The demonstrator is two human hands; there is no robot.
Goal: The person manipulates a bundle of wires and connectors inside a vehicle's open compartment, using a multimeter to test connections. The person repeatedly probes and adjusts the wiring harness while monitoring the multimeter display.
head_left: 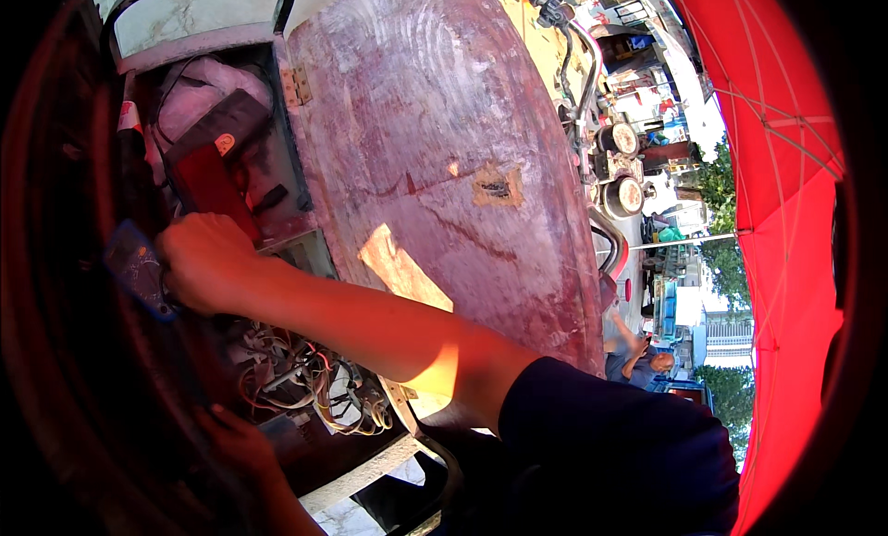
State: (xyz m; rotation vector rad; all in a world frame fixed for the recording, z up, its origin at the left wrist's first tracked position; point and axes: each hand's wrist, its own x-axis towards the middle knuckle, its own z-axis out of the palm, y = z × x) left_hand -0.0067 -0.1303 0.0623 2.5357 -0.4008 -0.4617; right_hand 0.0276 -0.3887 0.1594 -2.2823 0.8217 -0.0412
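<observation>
My right hand [211, 261] reaches across from the lower right, its fingers curled against the edge of a blue-rimmed multimeter [139, 270] and closed on it. Part of the meter's dial face shows beside the knuckles. Low on the left, in deep shade, is my left hand [239, 443], close to a bundle of loose wires [324, 379] in an open compartment; its fingers are too dark to make out. Just above my right hand, a red case [211, 186] lies in a second compartment with a dark box [231, 124] and a pinkish plastic bag [199, 87].
A large worn reddish-brown lid [444, 166] on a metal hinge [296, 87] stands beside the compartments. Past it are handlebars [587, 73] and a seated person [634, 365] in dark clothes. A red canopy [786, 212] hangs on the right. The scene appears tilted sideways.
</observation>
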